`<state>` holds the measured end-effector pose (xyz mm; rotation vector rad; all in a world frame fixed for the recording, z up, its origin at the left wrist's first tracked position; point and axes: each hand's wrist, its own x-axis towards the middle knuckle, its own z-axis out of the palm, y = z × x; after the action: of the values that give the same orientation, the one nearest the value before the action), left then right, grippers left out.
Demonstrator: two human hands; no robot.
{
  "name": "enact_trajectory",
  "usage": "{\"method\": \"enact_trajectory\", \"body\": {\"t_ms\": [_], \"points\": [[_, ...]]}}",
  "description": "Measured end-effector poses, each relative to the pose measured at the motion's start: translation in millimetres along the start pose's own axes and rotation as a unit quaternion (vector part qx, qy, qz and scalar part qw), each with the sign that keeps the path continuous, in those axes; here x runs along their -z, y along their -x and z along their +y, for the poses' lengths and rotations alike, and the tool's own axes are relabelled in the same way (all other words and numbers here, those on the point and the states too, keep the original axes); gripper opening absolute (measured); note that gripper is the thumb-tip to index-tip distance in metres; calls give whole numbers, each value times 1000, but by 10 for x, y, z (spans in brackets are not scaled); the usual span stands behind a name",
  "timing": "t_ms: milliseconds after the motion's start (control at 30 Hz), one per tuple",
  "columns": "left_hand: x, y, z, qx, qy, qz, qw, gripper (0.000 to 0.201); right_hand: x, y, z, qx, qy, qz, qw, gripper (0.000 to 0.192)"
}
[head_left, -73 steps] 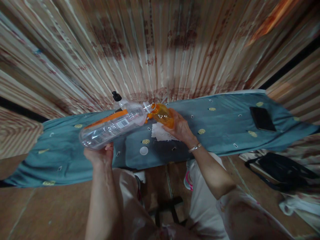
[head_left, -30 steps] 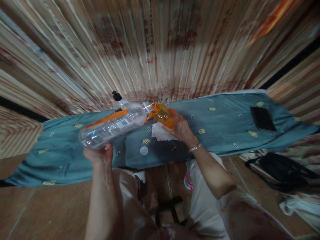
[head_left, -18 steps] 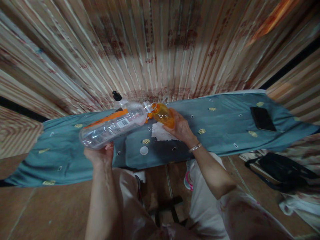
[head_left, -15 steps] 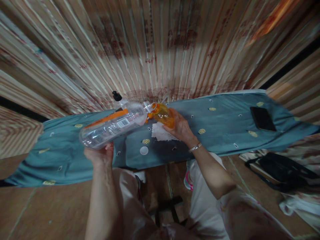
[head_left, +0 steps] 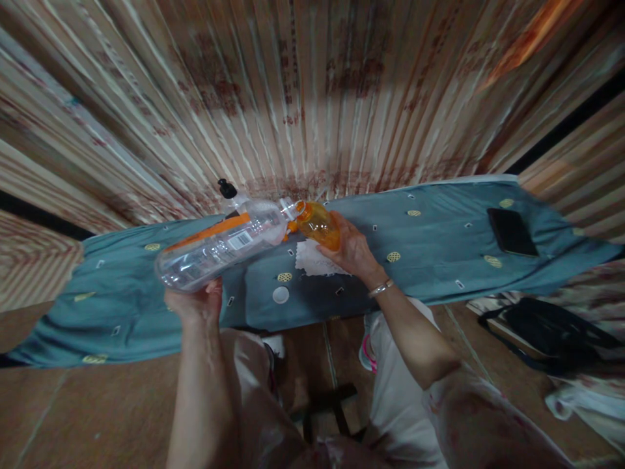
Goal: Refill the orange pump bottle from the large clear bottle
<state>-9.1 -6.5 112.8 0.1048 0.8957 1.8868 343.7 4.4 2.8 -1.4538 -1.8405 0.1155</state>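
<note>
Nearest, below the near edge of the blue cloth (head_left: 430, 254): light trousers and a brown tiled floor, with a black bag (head_left: 551, 332) low at the right end of the cloth. Just at the near edge of the cloth, left of its middle: left hand (head_left: 195, 301), fingers closed under the base end of a large clear bottle (head_left: 222, 244), lying tipped almost flat, neck pointing right and slightly up; orange label strip along its upper side, barcode patch facing the camera. Judged light, since it looks mostly empty; thin walls likely to dent under a hard squeeze, smooth and possibly slippery; best taken around the ribbed lower body as now, with a second support nearer the shoulder. On the cloth, directly under the bottles: a small round white cap (head_left: 281, 295) and a white paper sheet (head_left: 316, 259). Over the middle of the cloth: right hand (head_left: 354, 251), a bracelet at the wrist, fingers wrapped around a small orange bottle (head_left: 318, 225), tilted with its mouth toward the clear bottle's neck; the two mouths meeting or very close, contact not clearly shown. Small bottle judged rigid, light, easily held by one hand around the body. At the far edge of the cloth, behind the clear bottle: a dark pump top (head_left: 227, 189), its bottle largely hidden. Toward the right end of the cloth: a black phone (head_left: 510, 231), lying flat, well apart from both hands. Farthest, behind the cloth: striped patterned curtain (head_left: 312, 98).
</note>
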Motion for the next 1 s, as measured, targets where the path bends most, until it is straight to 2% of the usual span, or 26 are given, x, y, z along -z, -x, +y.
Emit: {"method": "enact_trajectory", "body": {"t_ms": [100,200,400,633,867,1000], "points": [[66,-73,-13,-1,-16,-6,1000,17,-3,2,-3,3,1,-1,1000,102],[84,-95,-13,1,-14,-8,1000,15,1,3,-5,6,1,3,1000,100],[35,-33,4,4,0,7,1000,23,23,0,-31,-2,1,-3,1000,98],[-22,2,2,-2,5,29,1000,22,50,-11,-55,-8,-9,-11,1000,100],[8,-15,-12,3,-23,1,1000,8,66,-15,-63,-8,-15,-7,1000,103],[-60,60,-13,2,-18,16,1000,22,63,-21,-72,-12,-14,-7,1000,100]]}}
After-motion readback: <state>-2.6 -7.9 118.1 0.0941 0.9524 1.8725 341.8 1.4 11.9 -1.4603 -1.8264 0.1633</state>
